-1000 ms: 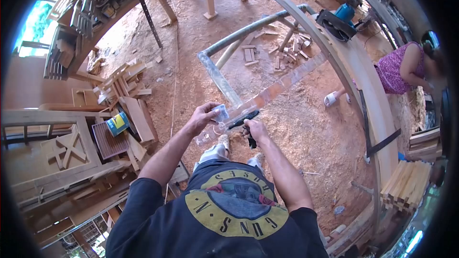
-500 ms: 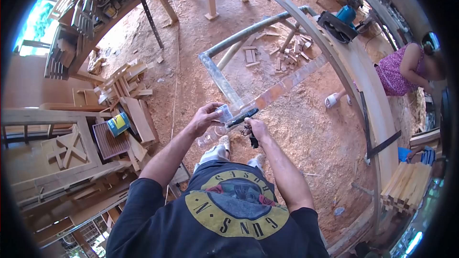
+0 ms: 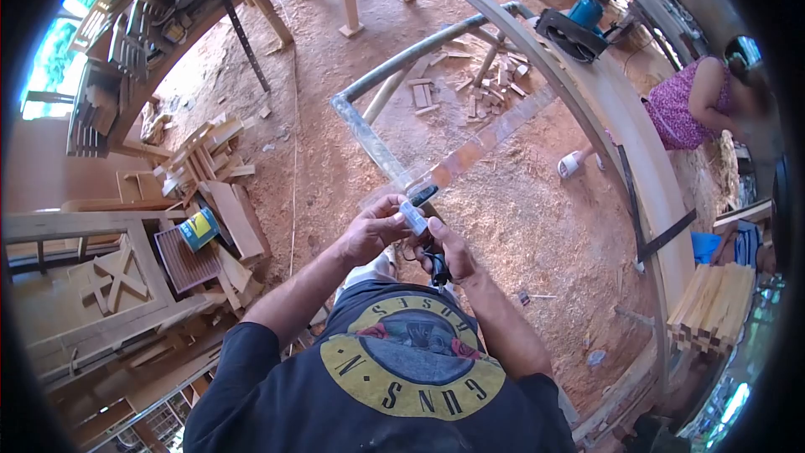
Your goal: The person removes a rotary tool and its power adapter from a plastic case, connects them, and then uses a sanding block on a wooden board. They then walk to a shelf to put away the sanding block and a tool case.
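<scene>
A small pale item with a clear-looking wrap (image 3: 412, 217) is pinched in my left hand (image 3: 375, 231), in front of my chest. Beside it, my right hand (image 3: 451, 250) is closed around a black object (image 3: 438, 268) with a thin loop, and its thumb reaches toward the pale item. The two hands nearly touch. Just beyond them lies a dark, glossy object (image 3: 426, 195) on the corner of a metal frame (image 3: 373, 147). What exactly the black object is cannot be made out.
A long curved wooden board (image 3: 625, 122) runs down the right, with a circular saw (image 3: 574, 33) on it. Past it is a person in a purple top (image 3: 688, 105). Wood pieces and a blue-yellow can (image 3: 199, 229) lie at left; stacked wood strips (image 3: 711, 306) at lower right.
Both hands have come closer together and nearer my chest. The pale item has turned in my left hand, and my right thumb is now near it. The view has shifted slightly.
</scene>
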`<state>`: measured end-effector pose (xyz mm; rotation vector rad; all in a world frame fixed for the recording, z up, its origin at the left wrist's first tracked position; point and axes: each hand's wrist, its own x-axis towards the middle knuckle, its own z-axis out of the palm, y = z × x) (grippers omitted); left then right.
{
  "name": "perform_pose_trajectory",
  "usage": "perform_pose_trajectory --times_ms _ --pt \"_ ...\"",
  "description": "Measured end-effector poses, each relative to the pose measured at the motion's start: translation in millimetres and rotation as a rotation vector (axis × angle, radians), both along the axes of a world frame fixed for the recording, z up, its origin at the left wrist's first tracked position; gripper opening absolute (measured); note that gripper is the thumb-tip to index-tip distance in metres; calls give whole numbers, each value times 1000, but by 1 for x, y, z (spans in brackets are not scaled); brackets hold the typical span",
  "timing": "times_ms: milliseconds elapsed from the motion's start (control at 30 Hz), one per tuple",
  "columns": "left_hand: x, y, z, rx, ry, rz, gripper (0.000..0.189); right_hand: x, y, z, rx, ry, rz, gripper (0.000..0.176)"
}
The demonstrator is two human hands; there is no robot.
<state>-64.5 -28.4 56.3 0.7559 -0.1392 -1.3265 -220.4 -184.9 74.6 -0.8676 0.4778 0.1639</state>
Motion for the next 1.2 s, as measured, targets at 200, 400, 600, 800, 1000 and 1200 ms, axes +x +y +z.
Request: perform_pose_trajectory --times_ms 200,400,600,800,1000,1200 --pt "-12 -10 16 4 -326 -53 28 -12 -4 46 -38 26 42 49" --pt "-21 -9 79 14 -1314 -170 29 -37 -8 34 -255 132 90 45" --pt "-31 -14 86 -37 -1389 -283 25 -58 -5 33 -427 142 13 44" --pt "-30 -25 82 -34 -1365 -339 22 -63 -6 29 -418 151 -68 44" --pt "-27 -33 80 -63 -1217 -374 21 -62 -11 31 -547 130 -84 48" --pt "-28 -35 96 -98 -1106 -283 20 -54 -5 48 -673 45 -238 43"
